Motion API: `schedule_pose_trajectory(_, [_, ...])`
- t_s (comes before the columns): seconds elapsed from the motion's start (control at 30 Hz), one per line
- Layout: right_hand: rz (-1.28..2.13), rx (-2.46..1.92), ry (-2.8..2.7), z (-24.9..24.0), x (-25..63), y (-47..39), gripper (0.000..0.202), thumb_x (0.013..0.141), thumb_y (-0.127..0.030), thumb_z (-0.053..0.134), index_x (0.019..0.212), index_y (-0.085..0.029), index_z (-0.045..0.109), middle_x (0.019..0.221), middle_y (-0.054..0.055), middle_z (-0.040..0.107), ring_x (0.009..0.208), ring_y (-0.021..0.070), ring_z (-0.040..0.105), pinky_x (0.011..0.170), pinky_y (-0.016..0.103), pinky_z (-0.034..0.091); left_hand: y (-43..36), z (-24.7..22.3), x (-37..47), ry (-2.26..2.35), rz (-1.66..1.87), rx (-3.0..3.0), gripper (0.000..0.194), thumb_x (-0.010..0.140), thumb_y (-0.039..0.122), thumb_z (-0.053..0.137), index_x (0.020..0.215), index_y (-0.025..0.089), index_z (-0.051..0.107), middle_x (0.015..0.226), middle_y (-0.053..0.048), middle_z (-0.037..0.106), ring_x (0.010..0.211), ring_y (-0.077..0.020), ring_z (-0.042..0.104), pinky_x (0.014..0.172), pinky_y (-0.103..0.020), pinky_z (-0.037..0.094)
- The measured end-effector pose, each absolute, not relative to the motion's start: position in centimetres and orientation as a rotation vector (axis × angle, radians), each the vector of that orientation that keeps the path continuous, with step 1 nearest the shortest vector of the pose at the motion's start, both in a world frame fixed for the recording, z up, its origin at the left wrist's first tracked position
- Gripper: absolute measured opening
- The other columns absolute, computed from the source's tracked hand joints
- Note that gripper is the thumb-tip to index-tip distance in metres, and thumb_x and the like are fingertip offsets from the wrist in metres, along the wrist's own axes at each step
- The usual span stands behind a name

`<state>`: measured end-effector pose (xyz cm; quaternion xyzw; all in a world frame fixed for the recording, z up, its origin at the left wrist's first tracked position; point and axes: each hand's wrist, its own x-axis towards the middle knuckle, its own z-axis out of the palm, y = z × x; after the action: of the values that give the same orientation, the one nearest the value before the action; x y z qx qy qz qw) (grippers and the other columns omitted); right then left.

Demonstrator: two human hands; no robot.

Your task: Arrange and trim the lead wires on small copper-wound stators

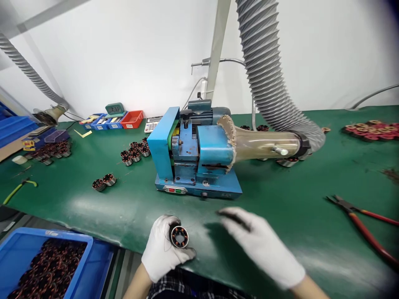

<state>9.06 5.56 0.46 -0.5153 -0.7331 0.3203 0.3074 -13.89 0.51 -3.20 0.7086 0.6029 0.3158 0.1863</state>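
My left hand (164,248), in a white glove, is closed around a motor stator (180,237) near the table's front edge. The stator's round opening faces up, showing a metal rim with copper windings inside. To the right, my gloved right hand (260,243) hovers over the table with nothing in it. Its dark-tipped fingers reach forward and are apart, slightly smeared by motion. Beyond both hands stands a blue motor-driven machine (183,153) with red and green buttons. Two more stators (104,182) sit to its left, and a further group of stators (135,151) is beside the machine.
A clear nozzle (268,144) and grey hose (264,62) rise from the machine. Red-handled pliers (358,216) lie at right, green-handled pliers (20,190) far left. A blue bin (89,253) of stators is at lower left. Red rings (374,131) lie back right.
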Motion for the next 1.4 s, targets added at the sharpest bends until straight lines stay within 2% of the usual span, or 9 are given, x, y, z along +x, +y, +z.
schedule_pose_trajectory(0.07, [1.084, -1.209, -2.083, 0.3, 6.1, 3.7, 0.034, 0.075, -0.021, 0.061, 0.109, -0.02, 0.059, 0.104, 0.005, 0.065, 0.094, 0.0195, 0.061, 0.082, 0.027, 0.048, 0.6, -3.2, -14.2, 1.612, 0.857, 2.027, 0.056, 0.051, 0.02, 0.073, 0.101, 0.02, 0.049, 0.1, -0.006, 0.057, 0.097, -0.024, 0.052, 0.09, -0.041, 0.041])
schedule_pose_trajectory(0.13, [1.114, -1.122, -2.14, -0.7, 3.5, 2.5, 0.028, 0.076, -0.018, 0.061, 0.104, -0.021, 0.061, 0.098, 0.004, 0.066, 0.089, 0.0183, 0.061, 0.079, 0.027, 0.048, 0.7, -3.1, -14.5, 1.528, 0.835, 2.039, 0.048, 0.055, 0.019, 0.072, 0.098, 0.022, 0.051, 0.099, -0.003, 0.059, 0.097, -0.0221, 0.053, 0.092, -0.039, 0.039])
schedule_pose_trajectory(0.27, [0.873, -1.108, -2.122, -3.6, 1.8, 2.3, 0.016, 0.085, -0.012, 0.049, 0.082, -0.019, 0.063, 0.081, 0.003, 0.064, 0.076, 0.0156, 0.059, 0.072, 0.026, 0.045, 0.9, -2.8, -14.4, 1.52, 0.863, 1.982, 0.041, 0.054, 0.015, 0.072, 0.09, 0.021, 0.053, 0.091, -0.001, 0.059, 0.089, -0.0195, 0.054, 0.087, -0.036, 0.042])
schedule_pose_trajectory(0.53, [0.28, -1.327, -2.473, -4.5, 5.6, 3.8, 0.016, 0.082, -0.01, 0.051, 0.076, -0.019, 0.063, 0.071, 0.005, 0.062, 0.067, 0.0205, 0.057, 0.061, 0.03, 0.041, 0.8, -2.7, -14.5, 1.553, 0.822, 1.946, 0.046, 0.053, 0.017, 0.075, 0.093, 0.021, 0.053, 0.099, -0.003, 0.059, 0.098, -0.0213, 0.053, 0.095, -0.039, 0.037])
schedule_pose_trajectory(0.77, [0.499, -1.094, -2.25, -2.7, 4.6, 4.2, 0.029, 0.087, -0.014, 0.043, 0.116, -0.014, 0.048, 0.099, 0.01, 0.063, 0.087, 0.0193, 0.059, 0.074, 0.029, 0.046, 1.0, -2.4, -14.5, 1.558, 0.787, 1.991, 0.046, 0.054, 0.016, 0.073, 0.094, 0.022, 0.052, 0.097, -0.002, 0.06, 0.097, -0.0211, 0.054, 0.097, -0.041, 0.036])
schedule_pose_trajectory(0.9, [0.299, -1.088, -2.776, -2.1, 3.2, 4.8, 0.026, 0.083, -0.01, 0.046, 0.104, -0.02, 0.057, 0.077, 0.004, 0.064, 0.07, 0.0215, 0.058, 0.06, 0.032, 0.039, 0.6, -2.5, -14.7, 1.557, 0.797, 2.056, 0.041, 0.059, 0.018, 0.07, 0.094, 0.021, 0.051, 0.099, -0.005, 0.058, 0.101, -0.0228, 0.053, 0.094, -0.043, 0.039])
schedule_pose_trajectory(1.07, [0.3, -0.992, -2.927, -2.3, 5.1, 6.1, 0.026, 0.082, -0.011, 0.047, 0.103, -0.022, 0.058, 0.077, 0.003, 0.064, 0.07, 0.0198, 0.056, 0.06, 0.031, 0.035, 0.3, -2.8, -14.9, 1.524, 0.793, 2.169, 0.04, 0.063, 0.023, 0.068, 0.097, 0.021, 0.048, 0.098, -0.005, 0.057, 0.1, -0.023, 0.053, 0.103, -0.049, 0.029])
schedule_pose_trajectory(1.27, [0.125, -1.179, -2.821, -3.8, 11.8, 8.1, 0.038, 0.075, 0.002, 0.043, 0.1, -0.02, 0.062, 0.074, 0.004, 0.065, 0.067, 0.0197, 0.057, 0.06, 0.03, 0.039, 0.7, -3.1, -15.0, 1.565, 0.8, 2.152, 0.039, 0.062, 0.025, 0.068, 0.096, 0.022, 0.048, 0.098, -0.005, 0.058, 0.102, -0.025, 0.053, 0.1, -0.05, 0.033])
schedule_pose_trajectory(1.4, [0.179, -1.215, -2.368, -3.0, 13.8, 6.5, 0.024, 0.086, -0.009, 0.041, 0.098, -0.016, 0.06, 0.076, 0.007, 0.065, 0.067, 0.0183, 0.059, 0.061, 0.029, 0.045, -0.2, -2.0, -14.9, 1.688, 0.752, 2.009, 0.057, 0.059, 0.025, 0.068, 0.11, 0.02, 0.044, 0.108, -0.01, 0.054, 0.104, -0.028, 0.052, 0.092, -0.048, 0.042])
